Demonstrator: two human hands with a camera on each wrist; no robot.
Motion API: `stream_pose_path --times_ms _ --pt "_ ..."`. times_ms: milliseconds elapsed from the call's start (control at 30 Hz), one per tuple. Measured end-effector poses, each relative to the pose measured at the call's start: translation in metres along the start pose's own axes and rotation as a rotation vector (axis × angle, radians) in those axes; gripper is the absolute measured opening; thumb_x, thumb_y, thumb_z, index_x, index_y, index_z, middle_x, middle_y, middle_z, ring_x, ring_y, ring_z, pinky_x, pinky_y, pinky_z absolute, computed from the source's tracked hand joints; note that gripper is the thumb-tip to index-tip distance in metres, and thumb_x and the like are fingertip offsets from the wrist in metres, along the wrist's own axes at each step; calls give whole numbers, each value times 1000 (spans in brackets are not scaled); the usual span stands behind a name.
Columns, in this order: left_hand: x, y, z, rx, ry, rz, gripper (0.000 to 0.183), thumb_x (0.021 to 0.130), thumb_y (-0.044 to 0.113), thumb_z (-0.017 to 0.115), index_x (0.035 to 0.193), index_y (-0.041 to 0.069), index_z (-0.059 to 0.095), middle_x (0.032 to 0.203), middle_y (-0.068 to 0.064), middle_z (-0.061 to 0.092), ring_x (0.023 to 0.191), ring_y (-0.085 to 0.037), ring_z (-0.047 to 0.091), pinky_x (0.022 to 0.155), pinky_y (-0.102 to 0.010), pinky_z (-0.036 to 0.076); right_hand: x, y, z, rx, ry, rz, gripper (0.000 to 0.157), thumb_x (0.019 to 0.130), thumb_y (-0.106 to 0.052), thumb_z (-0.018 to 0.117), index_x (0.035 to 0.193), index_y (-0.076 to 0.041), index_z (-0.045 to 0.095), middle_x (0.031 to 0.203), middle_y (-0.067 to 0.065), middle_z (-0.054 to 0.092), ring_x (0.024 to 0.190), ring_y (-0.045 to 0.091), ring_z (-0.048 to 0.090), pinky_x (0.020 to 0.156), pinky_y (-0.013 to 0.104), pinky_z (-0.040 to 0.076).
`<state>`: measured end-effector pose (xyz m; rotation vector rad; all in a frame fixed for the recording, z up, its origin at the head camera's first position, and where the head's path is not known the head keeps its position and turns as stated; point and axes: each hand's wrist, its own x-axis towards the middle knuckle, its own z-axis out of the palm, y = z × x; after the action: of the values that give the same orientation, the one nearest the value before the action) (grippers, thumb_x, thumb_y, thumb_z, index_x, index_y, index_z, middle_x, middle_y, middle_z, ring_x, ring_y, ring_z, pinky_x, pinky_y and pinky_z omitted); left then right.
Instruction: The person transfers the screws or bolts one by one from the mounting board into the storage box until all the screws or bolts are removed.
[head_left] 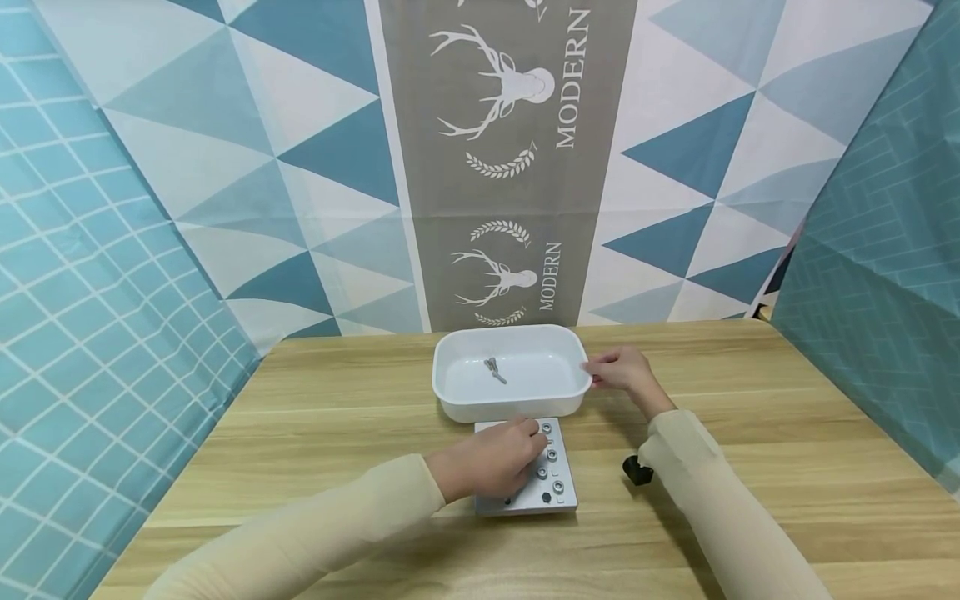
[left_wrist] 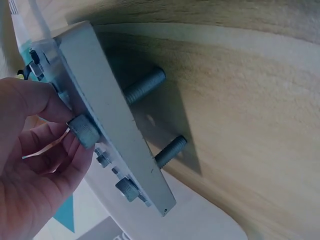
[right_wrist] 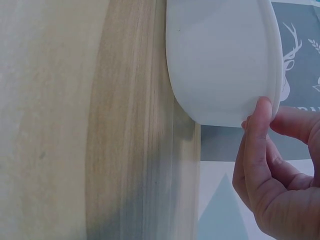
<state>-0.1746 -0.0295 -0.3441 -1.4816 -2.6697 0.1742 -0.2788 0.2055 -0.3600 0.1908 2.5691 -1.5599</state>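
A silver metal plate [head_left: 566, 471] with several socket-head bolts lies just in front of a white basin [head_left: 517, 412]. My left hand [head_left: 498, 458] reaches over the plate's left part. In the left wrist view, the left thumb and fingers pinch the knurled head of a bolt [left_wrist: 84, 131] on the plate's face. Two threaded shanks [left_wrist: 146, 86] stick out from the plate's other side. At the basin's right end, my right hand [head_left: 621, 371] pinches the rim between thumb and fingers, also seen in the right wrist view. A few small metal screws [head_left: 495, 371] lie inside the basin.
A small black object [head_left: 637, 471] lies on the wooden table [head_left: 337, 383], partly behind the right sleeve. The patterned cloth backdrop [head_left: 510, 167] rises behind the table's far edge, with blue tiled-print cloth [head_left: 90, 275] at the left.
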Motion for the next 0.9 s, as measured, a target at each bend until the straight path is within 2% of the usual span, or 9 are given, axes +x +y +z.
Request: stream_pose_path --times_ms 200,567,900 --pt "-1 0 3 -38 16 -23 8 84 9 60 92 10 61 85 1 58 77 -9 49 71 -20 47 0 0 1 4 -3 8 34 89 -15 65 112 9 64 89 13 71 64 6 64 80 36 58" --pt "-2 2 7 58 65 -30 16 83 14 64 98 9 61 91 0 60 87 -11 56 84 -24 49 1 -1 0 22 -3 14 34 89 -15 65 113 10 64 82 8 69 62 5 63 76 33 59" --pt "-2 2 9 50 77 -21 16 82 13 64 97 9 61 91 0 60 85 -11 55 83 -25 49 1 0 1 26 -6 22 35 89 -15 65 114 10 63 87 11 70 65 6 64 79 34 59"
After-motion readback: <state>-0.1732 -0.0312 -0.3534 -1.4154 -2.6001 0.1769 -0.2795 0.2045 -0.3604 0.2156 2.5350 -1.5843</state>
